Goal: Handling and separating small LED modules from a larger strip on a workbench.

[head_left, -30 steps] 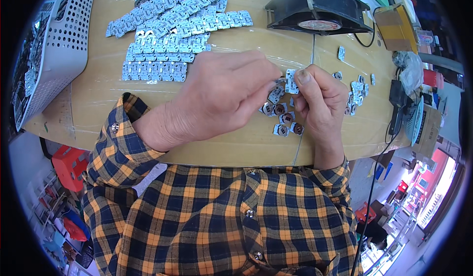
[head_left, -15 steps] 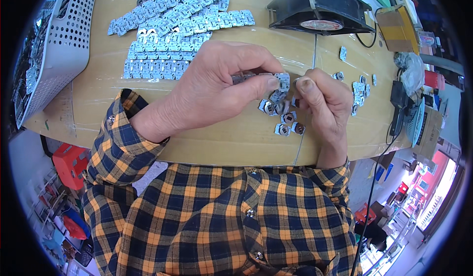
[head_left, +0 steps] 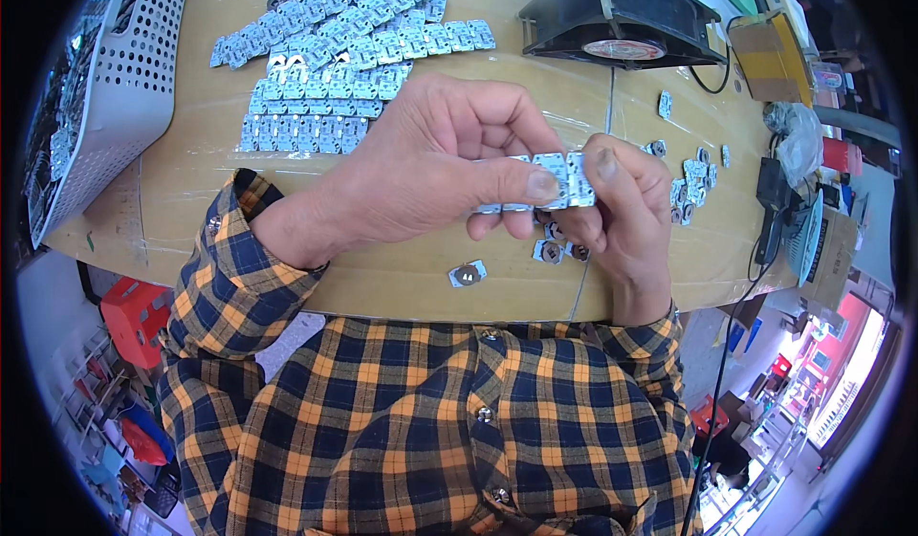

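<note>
A short strip of small grey-white boards (head_left: 577, 188) is held between my two hands above the table. My left hand (head_left: 421, 158) is closed on it, thumb pressed flat on the upper face and fingers curled behind. At the strip's right end, my right hand (head_left: 631, 192) pinches the last piece between thumb and bent fingers. Below my left hand, a single loose piece with a round dark part (head_left: 468, 274) lies on the table. Several similar loose pieces (head_left: 549, 251) lie partly hidden under my right hand.
Overlapping rows of joined boards (head_left: 306, 120) cover the far left of the table (head_left: 402, 278). A white perforated basket (head_left: 143, 67) stands at the left. A black fan (head_left: 622, 20) sits at the back. More loose pieces (head_left: 696, 177) and a black cable (head_left: 732, 335) are at the right.
My right hand has come to the strip's end and grips it. The strip is turned, showing more of its flat face. A loose piece now lies below my left hand.
</note>
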`<state>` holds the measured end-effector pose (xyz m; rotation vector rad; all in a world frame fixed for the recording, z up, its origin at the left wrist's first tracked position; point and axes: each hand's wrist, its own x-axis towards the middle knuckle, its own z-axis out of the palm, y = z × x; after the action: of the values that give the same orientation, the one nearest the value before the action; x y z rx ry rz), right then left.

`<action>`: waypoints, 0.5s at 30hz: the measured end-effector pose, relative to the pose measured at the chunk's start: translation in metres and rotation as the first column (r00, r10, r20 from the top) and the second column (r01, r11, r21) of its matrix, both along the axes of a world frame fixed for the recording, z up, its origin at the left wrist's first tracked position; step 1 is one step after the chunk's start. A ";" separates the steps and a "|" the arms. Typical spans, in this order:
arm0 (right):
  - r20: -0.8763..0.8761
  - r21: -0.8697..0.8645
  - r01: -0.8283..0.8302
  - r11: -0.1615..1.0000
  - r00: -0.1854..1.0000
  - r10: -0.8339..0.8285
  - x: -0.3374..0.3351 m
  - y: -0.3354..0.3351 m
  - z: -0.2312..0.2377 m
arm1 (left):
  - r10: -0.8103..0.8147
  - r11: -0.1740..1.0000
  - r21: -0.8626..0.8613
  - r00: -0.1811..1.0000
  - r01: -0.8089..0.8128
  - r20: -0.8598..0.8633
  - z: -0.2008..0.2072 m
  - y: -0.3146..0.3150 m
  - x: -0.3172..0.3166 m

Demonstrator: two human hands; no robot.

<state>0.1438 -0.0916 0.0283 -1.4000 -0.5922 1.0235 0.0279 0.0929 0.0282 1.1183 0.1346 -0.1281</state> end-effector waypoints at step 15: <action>0.165 -0.029 0.220 0.975 0.963 -0.212 -0.007 0.007 -0.002 | 0.158 0.669 0.575 0.846 -0.471 0.509 -0.016 -0.012 0.000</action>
<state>0.1370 -0.0846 0.0264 -1.5620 -0.5212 0.7592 0.0283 0.0806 0.0117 1.8267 -0.0182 0.5424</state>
